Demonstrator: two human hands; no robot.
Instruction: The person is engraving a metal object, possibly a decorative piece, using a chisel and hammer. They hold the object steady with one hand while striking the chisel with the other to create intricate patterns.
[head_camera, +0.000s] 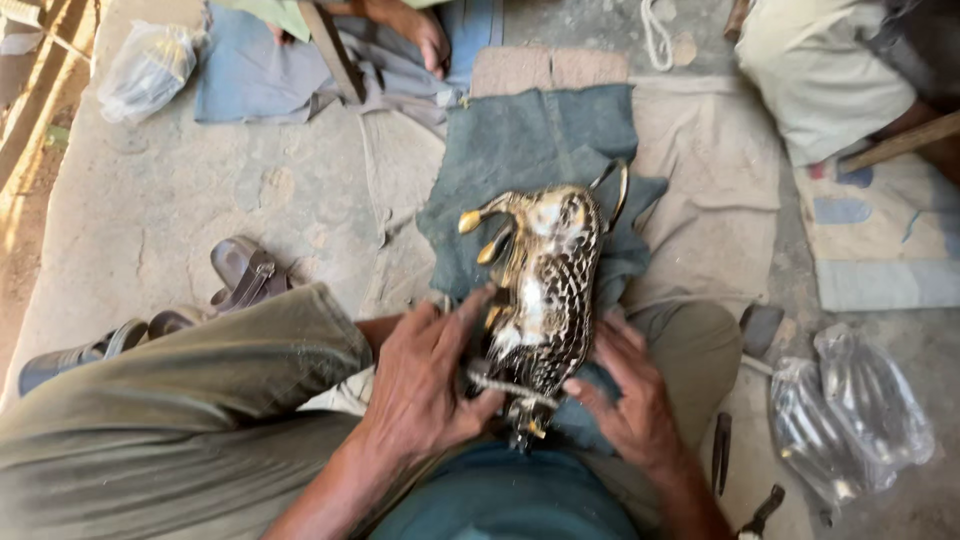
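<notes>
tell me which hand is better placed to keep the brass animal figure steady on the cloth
Probably the left hand: it lies spread over the near end of the brass figure, fingers wrapped on it. The right hand only touches the figure's edge with its fingertips.

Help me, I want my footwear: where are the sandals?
The sandals lie on the concrete floor, left in the head view, beside the person's bent left knee.

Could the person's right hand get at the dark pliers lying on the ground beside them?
Probably yes. The right hand rests on the brass animal figure, and the pliers lie just beside that forearm on the cloth, with nothing between them.
</notes>
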